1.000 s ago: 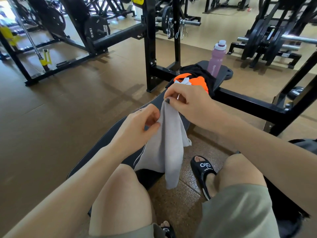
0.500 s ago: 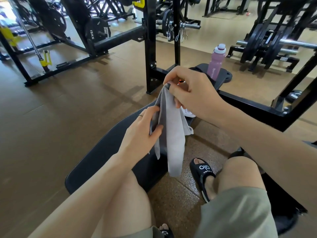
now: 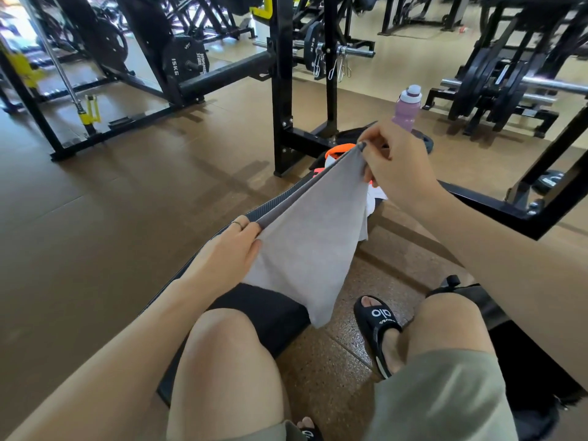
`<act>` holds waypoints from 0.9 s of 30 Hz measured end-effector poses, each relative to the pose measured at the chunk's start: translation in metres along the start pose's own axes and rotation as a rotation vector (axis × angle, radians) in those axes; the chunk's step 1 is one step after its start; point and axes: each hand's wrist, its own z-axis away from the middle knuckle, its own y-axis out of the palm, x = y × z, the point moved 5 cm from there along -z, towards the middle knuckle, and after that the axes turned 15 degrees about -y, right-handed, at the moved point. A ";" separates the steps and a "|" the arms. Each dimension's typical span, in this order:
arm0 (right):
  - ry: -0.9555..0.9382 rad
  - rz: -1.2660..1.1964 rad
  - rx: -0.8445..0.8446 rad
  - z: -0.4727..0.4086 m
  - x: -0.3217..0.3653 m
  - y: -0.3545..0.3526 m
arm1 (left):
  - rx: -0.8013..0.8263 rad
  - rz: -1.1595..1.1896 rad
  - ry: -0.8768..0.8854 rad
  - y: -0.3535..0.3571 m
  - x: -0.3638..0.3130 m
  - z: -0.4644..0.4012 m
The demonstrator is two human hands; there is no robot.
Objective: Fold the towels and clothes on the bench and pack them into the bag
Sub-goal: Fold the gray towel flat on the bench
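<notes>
Pinching grey towel [image 3: 305, 249] taut | left hand [image 3: 229, 249], right hand [image 3: 397, 163] | above bench [image 3: 264, 310]

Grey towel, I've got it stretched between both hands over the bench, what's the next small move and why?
Probably bring the right hand toward the left hand, folding the grey towel in half. Each hand pinches an end of its taut top edge, and the rest hangs free over the bench, so the corners should meet cleanly.

clothes pile [image 3: 342, 151] mostly behind grey towel [image 3: 305, 249], dark bag [image 3: 521, 370] cut off right
</notes>
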 end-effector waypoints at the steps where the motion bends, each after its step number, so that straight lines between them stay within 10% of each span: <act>1: 0.003 0.025 0.014 0.003 -0.004 0.000 | -0.020 0.011 0.012 -0.003 0.005 -0.001; 13: 0.055 0.105 0.138 0.003 -0.036 0.002 | -0.274 0.085 0.073 -0.075 0.058 -0.019; 27: 0.248 -0.043 0.158 0.014 -0.061 0.020 | -0.200 -0.114 0.061 -0.084 0.065 -0.003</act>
